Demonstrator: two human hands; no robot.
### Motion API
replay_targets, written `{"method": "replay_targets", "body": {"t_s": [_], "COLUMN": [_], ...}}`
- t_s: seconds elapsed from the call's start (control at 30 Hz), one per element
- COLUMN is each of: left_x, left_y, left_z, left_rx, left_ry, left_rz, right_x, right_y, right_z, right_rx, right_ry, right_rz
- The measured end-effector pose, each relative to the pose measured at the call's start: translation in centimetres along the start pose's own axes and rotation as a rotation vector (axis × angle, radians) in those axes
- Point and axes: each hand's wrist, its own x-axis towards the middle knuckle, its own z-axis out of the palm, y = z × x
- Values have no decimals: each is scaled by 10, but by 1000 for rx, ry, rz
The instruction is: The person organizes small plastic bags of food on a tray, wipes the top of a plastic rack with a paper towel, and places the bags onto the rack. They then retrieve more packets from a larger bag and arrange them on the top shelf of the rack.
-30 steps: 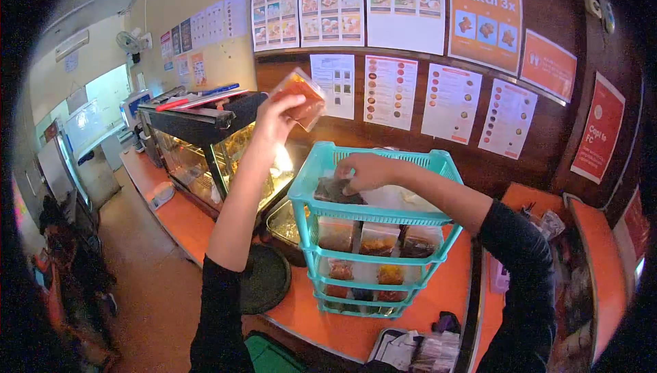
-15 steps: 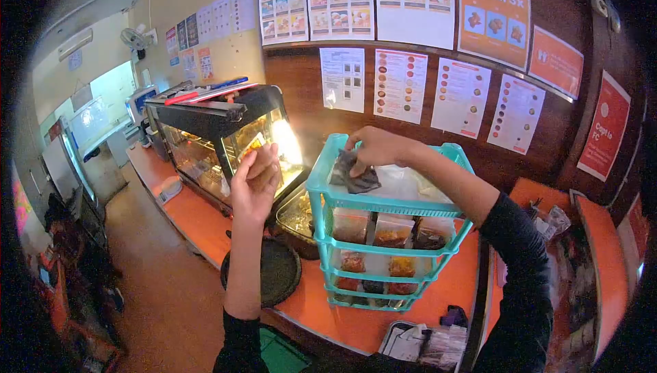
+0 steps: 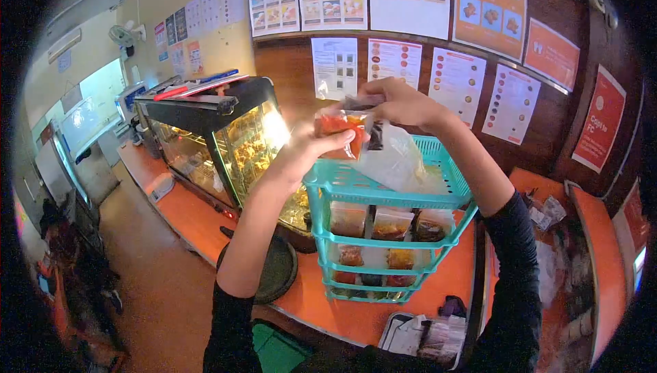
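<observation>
My left hand (image 3: 304, 152) is closed on a small clear sachet of red-orange sauce (image 3: 341, 139), thumb pressed across its front. Right beside it, the bent fingers of my right hand (image 3: 405, 105) grip a dark plastic bag (image 3: 363, 102), partly hidden behind the sachet and fingers. Both hands meet above the top tier of a turquoise plastic rack (image 3: 404, 200). In that tier lies a crumpled clear plastic bag (image 3: 395, 168). Sauce sachets (image 3: 392, 225) in red, yellow and dark brown fill the lower tiers.
Left of the rack stands a lit glass food warmer (image 3: 248, 146) with fried food inside. A round black tray (image 3: 277, 270) lies on the orange counter (image 3: 342, 315). Near the front edge sits a metal tray (image 3: 400, 332) of packets. Menu sheets (image 3: 455, 84) cover the wall.
My right hand has lifted the dark plastic bag out of the top tier. My left hand has moved right to meet it, turning the sauce sachet into view.
</observation>
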Motion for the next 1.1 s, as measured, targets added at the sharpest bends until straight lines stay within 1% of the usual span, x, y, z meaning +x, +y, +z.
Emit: {"method": "replay_targets", "body": {"t_s": [0.07, 0.1, 0.13, 0.17, 0.2, 0.23, 0.27, 0.3, 0.33, 0.37, 0.43, 0.47, 0.5, 0.53, 0.57, 0.6, 0.63, 0.67, 0.7, 0.73, 0.77, 0.8, 0.83, 0.87, 0.9, 0.93, 0.97, 1.0, 1.07, 1.1], "left_x": [12, 12, 10, 0, -11, -27, -46, -65, -86, -105, -153, -173, -188, -212, -216, -230, -251, -275, -288, -300, -313, -327, -341, -357, -372, -363, -359, -352, -346, -346], "left_y": [-5, -2, 1, 5, 2, -3, -4, -16, -36, -56, -120, -143, -157, -196, -210, -238, -298, -358, -385, -411, -438, -464, -491, -527, -561, -539, -515, -502, -492, -492], "left_z": [3, 2, 1, -1, -9, -16, -16, -21, -27, -27, -17, -5, 16, 25, 45, 55, 54, 56, 61, 63, 64, 65, 64, 62, 58, 57, 62, 58, 53, 48], "left_rx": [-20, -123, -226, -284, -313, -323, -303, -325, -306, -315, -129, -455, -500, -540, -493, -471, -294, -298, -447, -589, -588, -414, -241, -239, 101, 437, 658, 656, 742, 931], "left_ry": [20, 92, 164, 284, 368, 536, 683, 815, 868, 935, 1033, 1066, 1128, 1089, 1194, 1178, 1218, 1225, 1118, 1005, 1009, 901, 783, 775, 719, 645, 577, 564, 615, 531], "left_rz": [38, 73, 104, 85, 139, 183, 261, 301, 339, 303, 127, -24, -188, -248, -397, -480, -600, -608, -610, -609, -618, -670, -718, -736, -705, -651, -506, -511, -377, -445], "right_x": [-6, -5, -8, -13, -17, -10, -9, -12, -16, -19, -19, -18, -16, -15, -13, -13, -13, -14, -17, -21, -27, -32, -39, -45, -51, -56, -64, -69, -78, -75], "right_y": [-23, -28, -33, -38, -39, -13, 12, 34, 44, 54, 56, 53, 47, 44, 56, 57, 58, 59, 59, 59, 59, 59, 58, 64, 74, 81, 88, 80, 53, 66], "right_z": [2, -2, -3, -2, -3, -1, 6, 15, 21, 26, 34, 30, 25, 21, 21, 15, 10, 5, 3, 4, 5, 6, 6, 11, 17, 22, 25, 22, 8, 6], "right_rx": [334, 252, 250, 182, 112, 61, 59, -171, -295, -408, -342, -346, -427, -508, -332, -335, -275, -208, -115, -106, -84, -63, -166, -157, -169, -183, -184, -180, -314, -337], "right_ry": [-13, -103, -95, -45, 3, -139, -131, -226, -274, -313, -393, -387, -363, -341, -207, -210, -28, 156, 187, 182, 185, 189, 112, 110, 43, -19, -122, -121, -405, -426], "right_rz": [-161, -97, -88, -72, -56, -244, -237, -479, -588, -703, -232, -223, -216, -209, -230, -228, -351, -471, -417, -415, -360, -303, -220, -203, -271, -341, -240, -227, -59, -38]}}
